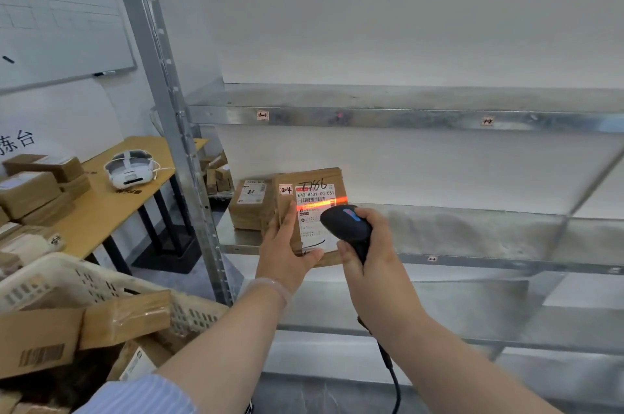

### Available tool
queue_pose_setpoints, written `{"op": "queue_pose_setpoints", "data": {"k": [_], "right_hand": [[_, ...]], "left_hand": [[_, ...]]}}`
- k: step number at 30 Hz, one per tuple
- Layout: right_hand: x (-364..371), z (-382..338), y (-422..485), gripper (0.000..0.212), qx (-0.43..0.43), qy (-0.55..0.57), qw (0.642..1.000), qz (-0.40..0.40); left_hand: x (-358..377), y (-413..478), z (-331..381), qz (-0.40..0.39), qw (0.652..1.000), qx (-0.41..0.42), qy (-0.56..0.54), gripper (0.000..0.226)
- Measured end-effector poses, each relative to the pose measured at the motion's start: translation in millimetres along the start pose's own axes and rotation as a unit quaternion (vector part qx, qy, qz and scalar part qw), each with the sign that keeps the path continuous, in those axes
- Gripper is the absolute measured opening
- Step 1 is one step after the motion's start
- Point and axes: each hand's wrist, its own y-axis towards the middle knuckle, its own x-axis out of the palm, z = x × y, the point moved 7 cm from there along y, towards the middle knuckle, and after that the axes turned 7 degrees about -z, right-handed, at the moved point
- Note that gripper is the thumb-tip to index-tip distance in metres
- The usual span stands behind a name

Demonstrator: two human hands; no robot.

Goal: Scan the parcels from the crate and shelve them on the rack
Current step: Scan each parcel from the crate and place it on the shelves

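Observation:
My left hand (285, 253) holds a brown cardboard parcel (310, 189) upright in front of the metal rack (405, 118), its white label facing me. My right hand (374, 246) grips a black corded barcode scanner (347, 227) just to the right of the label. A red scan line falls across the label's barcode. Another brown parcel (250, 204) stands on the rack's middle shelf, behind and to the left. The white plastic crate (67, 278) at lower left holds several cardboard parcels.
A wooden table (111, 207) at left carries stacked parcels and a white headset (130, 168). A whiteboard (60, 15) hangs on the left wall. The rack's upright post (175, 129) stands between table and shelves. Shelf edges carry small number tags.

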Motion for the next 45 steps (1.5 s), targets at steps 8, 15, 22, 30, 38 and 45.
{"op": "queue_pose_setpoints", "data": {"k": [8, 15, 22, 30, 38, 45], "right_hand": [[3.0, -1.3, 7.2, 0.048, 0.015, -0.003, 1.000, 0.022], [9.8, -1.0, 16.6, 0.056, 0.013, -0.003, 0.999, 0.036], [6.4, 24.5, 31.6, 0.044, 0.058, 0.001, 0.994, 0.088], [0.8, 71.2, 49.2, 0.051, 0.136, -0.011, 0.978, 0.158], [-21.1, 118.2, 70.3, 0.042, 0.193, -0.046, 0.967, 0.163], [-33.1, 179.4, 111.2, 0.043, 0.227, -0.048, 0.970, 0.077]], "left_hand": [[3.2, 15.0, -8.5, -0.018, 1.000, 0.004, -0.004, 0.106], [10.0, 32.4, -17.0, -0.027, 0.999, 0.012, -0.014, 0.104], [25.4, 52.3, -22.3, -0.089, 0.995, 0.002, -0.038, 0.106], [51.2, 82.3, -25.1, -0.184, 0.979, -0.006, -0.090, 0.106], [91.8, 105.0, -24.7, -0.222, 0.970, -0.048, -0.084, 0.104], [124.5, 135.9, -30.2, -0.236, 0.957, -0.137, -0.096, 0.099]]}}
